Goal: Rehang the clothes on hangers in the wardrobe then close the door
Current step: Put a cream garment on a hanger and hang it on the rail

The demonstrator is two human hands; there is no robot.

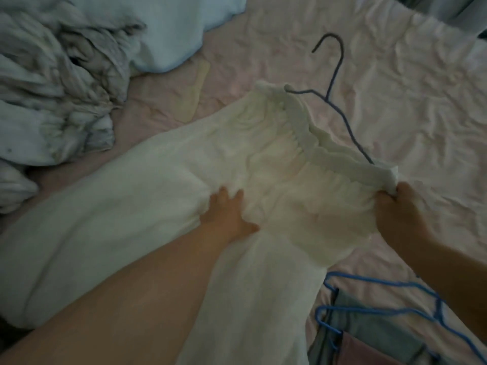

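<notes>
Near right corner: bright blue hangers (382,309) lie on the bed with folded clothes (369,335) in grey-blue and dusty pink draped on them.
Left hand: the left hand (228,214) lies flat on the white garment (184,185), fingers (224,194) spread and straight, pressing the cloth down near its middle.
Right hand: the right hand (398,214) has its fingers curled round the right end of the ruffled waistband, gripping the fabric there.
White garment: spread across the bed from the near left up to the centre, gathered band toward the far side.
Dark blue hanger (332,83): lies just beyond the band, hook pointing far; one arm goes under the ruffled edge, the rest sits on the sheet.
Bed (395,88): a wrinkled pale pink sheet under everything.
Far left: a crumpled heap of grey-white laundry (52,83), and beyond it a pale blue cloth (171,27).
</notes>
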